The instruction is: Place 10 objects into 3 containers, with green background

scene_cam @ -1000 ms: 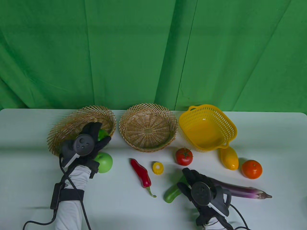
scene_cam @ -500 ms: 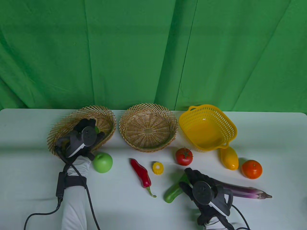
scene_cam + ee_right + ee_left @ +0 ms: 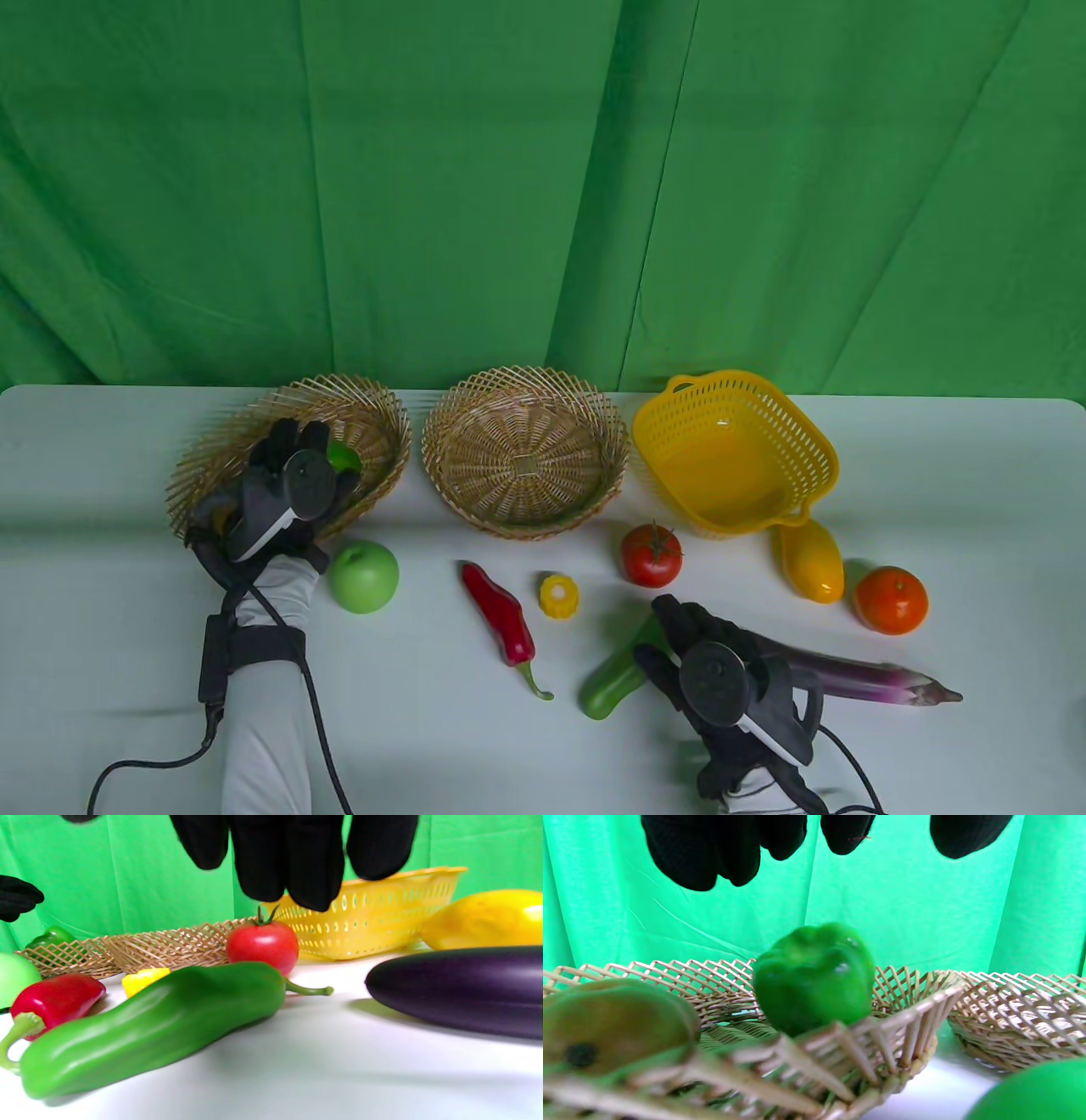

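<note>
1. Two items now sit in the left wicker basket (image 3: 373, 416): the green bell pepper (image 3: 814, 978) I have just let go of, and a brownish-green fruit (image 3: 615, 1024) at the lower left of the left wrist view
2. My left hand (image 3: 293, 475) has opened since a second ago; its fingers (image 3: 729, 849) hang spread at the top of the wrist view, well above the pepper, touching nothing
3. That hand has also drawn back toward the lower left of the table view, so more of the pepper shows past it
4. My right hand (image 3: 721, 671) has barely moved; it hovers near the lower right of the frame with fingers loosely spread over the long green pepper (image 3: 157, 1022) and the eggplant (image 3: 458, 988), gripping neither
5. By my count eight objects are left on the table (image 3: 102, 475): green apple (image 3: 365, 576), red chilli (image 3: 501, 615), small yellow piece (image 3: 559, 596), tomato (image 3: 651, 554), yellow fruit (image 3: 812, 560), orange (image 3: 890, 599), and those two under my right hand
6. Middle wicker basket (image 3: 594, 433) and yellow plastic basket (image 3: 814, 441) look empty, so I'd guess the right hand picks next
</note>
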The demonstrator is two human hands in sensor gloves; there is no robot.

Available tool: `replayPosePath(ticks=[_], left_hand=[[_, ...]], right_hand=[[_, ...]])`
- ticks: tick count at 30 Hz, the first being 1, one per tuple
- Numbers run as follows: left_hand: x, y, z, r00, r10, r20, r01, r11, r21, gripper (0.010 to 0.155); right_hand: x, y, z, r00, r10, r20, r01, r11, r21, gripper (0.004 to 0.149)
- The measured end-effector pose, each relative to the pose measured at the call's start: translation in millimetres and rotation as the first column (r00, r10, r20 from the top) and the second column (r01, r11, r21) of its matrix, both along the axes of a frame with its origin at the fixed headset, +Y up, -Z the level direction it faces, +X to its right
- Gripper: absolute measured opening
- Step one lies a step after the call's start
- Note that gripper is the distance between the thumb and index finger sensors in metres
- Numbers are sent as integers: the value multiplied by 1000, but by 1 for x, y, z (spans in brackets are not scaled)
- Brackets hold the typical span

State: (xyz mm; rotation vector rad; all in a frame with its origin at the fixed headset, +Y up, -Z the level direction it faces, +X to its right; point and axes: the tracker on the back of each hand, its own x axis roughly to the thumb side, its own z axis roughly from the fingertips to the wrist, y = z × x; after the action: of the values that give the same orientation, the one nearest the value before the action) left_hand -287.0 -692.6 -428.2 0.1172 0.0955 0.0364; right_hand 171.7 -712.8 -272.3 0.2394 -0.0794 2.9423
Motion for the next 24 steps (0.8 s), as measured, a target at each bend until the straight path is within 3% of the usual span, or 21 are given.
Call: replayPosePath(ticks=[13,24], left_hand=[[10,6,35,993,100,69,-102,995,22,72],[39,-11,71,993,77,92,-75,997,-30,74]], right_hand=[[-3,0,0,999,-20,-25,20,1000,3,70],[-6,-2,2,998,-39,-47,39,999,-1,70]])
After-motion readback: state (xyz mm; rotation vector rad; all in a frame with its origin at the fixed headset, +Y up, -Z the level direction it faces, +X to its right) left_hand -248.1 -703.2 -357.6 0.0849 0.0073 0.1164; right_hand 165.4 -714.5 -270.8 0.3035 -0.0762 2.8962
